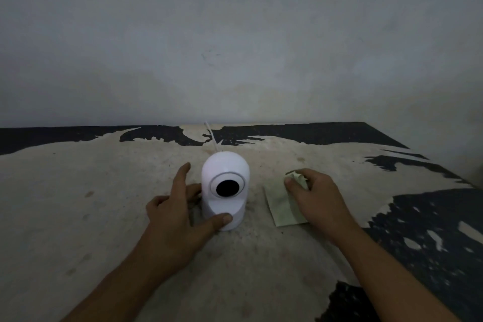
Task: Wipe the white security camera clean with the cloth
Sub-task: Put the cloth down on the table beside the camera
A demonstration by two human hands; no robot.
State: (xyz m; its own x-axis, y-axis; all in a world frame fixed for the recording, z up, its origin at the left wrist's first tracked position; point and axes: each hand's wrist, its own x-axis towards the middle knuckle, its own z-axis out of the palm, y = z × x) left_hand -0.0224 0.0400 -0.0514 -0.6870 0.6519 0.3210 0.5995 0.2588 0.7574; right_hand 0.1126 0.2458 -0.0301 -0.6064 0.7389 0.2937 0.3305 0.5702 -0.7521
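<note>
A worn table with peeling black and beige surface carries a white domed plastic security camera, stood upright near the middle, toward the back edge. Its base is cupped by the spread left hand, thumb touching the front. Just beside it, toward the right edge, a pale green cloth is pinched at its far corner by the right hand.

No text, label, brand, number or sign can be read anywhere, neither on the white security camera nor the cloth.

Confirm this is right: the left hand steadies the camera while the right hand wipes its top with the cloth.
Not quite. In the head view the left hand does steady the camera, but the right hand is pinching the cloth on the table, beside the camera, not wiping its top.
</note>
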